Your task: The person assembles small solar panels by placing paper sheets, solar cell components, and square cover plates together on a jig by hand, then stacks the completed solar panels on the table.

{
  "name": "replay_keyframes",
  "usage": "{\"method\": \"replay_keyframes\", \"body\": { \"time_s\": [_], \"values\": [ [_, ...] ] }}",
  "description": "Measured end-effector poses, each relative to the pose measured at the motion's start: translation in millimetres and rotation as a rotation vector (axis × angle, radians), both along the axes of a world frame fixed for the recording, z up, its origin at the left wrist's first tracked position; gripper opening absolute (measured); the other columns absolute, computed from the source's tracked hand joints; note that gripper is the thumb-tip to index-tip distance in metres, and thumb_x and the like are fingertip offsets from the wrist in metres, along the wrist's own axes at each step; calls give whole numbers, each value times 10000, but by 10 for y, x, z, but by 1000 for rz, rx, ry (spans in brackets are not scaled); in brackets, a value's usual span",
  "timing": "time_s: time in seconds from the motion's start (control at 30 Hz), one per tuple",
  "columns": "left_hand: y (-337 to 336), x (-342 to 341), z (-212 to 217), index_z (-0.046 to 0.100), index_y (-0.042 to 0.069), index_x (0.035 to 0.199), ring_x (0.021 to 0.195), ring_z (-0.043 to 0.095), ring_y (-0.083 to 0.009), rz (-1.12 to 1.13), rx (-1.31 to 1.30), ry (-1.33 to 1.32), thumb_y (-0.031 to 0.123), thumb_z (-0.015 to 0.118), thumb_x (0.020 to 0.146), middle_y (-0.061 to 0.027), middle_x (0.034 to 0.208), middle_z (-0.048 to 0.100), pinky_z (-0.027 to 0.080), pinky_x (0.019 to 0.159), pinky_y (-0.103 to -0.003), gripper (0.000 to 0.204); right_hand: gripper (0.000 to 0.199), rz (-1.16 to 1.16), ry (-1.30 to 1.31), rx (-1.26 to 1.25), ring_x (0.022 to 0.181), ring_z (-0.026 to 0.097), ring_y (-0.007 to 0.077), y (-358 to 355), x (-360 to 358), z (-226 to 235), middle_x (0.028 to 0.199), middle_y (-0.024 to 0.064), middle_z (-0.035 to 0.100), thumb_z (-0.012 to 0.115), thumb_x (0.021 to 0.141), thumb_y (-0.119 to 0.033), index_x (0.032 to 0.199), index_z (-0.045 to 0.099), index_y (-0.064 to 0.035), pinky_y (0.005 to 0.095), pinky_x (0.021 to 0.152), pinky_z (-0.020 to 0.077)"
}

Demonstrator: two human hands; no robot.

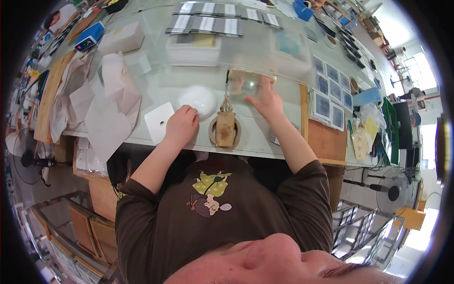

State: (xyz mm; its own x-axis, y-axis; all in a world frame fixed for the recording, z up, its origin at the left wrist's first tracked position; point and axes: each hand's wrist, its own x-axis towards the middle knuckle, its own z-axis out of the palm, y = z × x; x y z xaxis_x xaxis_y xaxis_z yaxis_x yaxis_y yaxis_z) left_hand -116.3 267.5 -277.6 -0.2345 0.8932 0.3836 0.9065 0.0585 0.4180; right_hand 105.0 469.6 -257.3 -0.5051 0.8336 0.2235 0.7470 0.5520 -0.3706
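Observation:
My left hand [183, 125] rests at the table's near side with its fingers curled in. It lies over the right edge of a flat white card [158, 124] with a small dark hole; whether anything is inside the fingers is hidden. Just beyond is a round, crinkled clear-white pad [198, 100]. My right hand [268, 102] reaches further out, its fingers at the right edge of a clear box-like piece [248, 81] and its thumb by the near edge. Between my hands stands a worn brown block [225, 128] with a ring around it and a thin dark-tipped stick rising behind.
A clear panel [257, 47] spans the table beyond my hands, with a white tray [194, 51] behind it. Striped dark strips [205, 25] lie at the back. White paper sheets [111, 106] cover the left; framed dark panels [331, 90] lie right, beside a wooden strip [304, 111].

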Motion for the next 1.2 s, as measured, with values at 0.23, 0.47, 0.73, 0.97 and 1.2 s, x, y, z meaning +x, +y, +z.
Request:
{"method": "replay_keyframes", "body": {
  "time_s": [0.23, 0.47, 0.73, 0.97, 1.2],
  "values": [
    [-6, -70, 7, 630, 63, 913, 782, 622, -294, 6, -61, -49, 145, 633, 818, -87, 921, 603, 516, 667, -384, 126, 920, -63, 334, -264, 692, 440, 127, 7, 40, -61, 951, 38, 517, 833, 656, -144, 1418, 320, -96, 283, 711, 458],
    [334, -79, 209, 638, 50, 967, 952, 593, -314, -91, 75, -98, 155, 620, 833, -112, 1021, 621, 497, 797, -385, 171, 785, 62, 440, -106, 619, 409, 85, 59, 171, -122, 873, 10, 524, 819, 692, -107, 1358, 403, -122, 231, 612, 424],
    [1452, -77, 112, 501, 43, 1256, 1160, 511, -364, -209, -77, -34, 197, 621, 858, -185, 1211, 573, 412, 984, -416, 443, 682, 186, 460, 73, 567, 411, 92, 133, 252, -198, 815, 9, 553, 824, 701, -117, 1279, 461, -111, 234, 549, 406],
    [1929, -35, 166, 194, 87, 1482, 1298, 396, -373, -288, -346, -356, 283, 723, 777, -220, 1434, 384, 334, 1073, -415, 903, 492, 31, 556, -229, 582, 428, 62, 139, 278, -175, 757, -17, 562, 828, 692, -123, 1106, 569, -64, 225, 535, 391],
    [2218, -228, -18, 201, 84, 1475, 1349, 341, -327, -378, -346, -363, 273, 793, 708, -187, 1474, 328, 307, 1105, -372, 987, 218, 51, 524, -551, 629, 479, 91, 310, 358, -226, 755, 3, 603, 785, 717, -152, 872, 665, -56, 256, 579, 419]
  ]
}}
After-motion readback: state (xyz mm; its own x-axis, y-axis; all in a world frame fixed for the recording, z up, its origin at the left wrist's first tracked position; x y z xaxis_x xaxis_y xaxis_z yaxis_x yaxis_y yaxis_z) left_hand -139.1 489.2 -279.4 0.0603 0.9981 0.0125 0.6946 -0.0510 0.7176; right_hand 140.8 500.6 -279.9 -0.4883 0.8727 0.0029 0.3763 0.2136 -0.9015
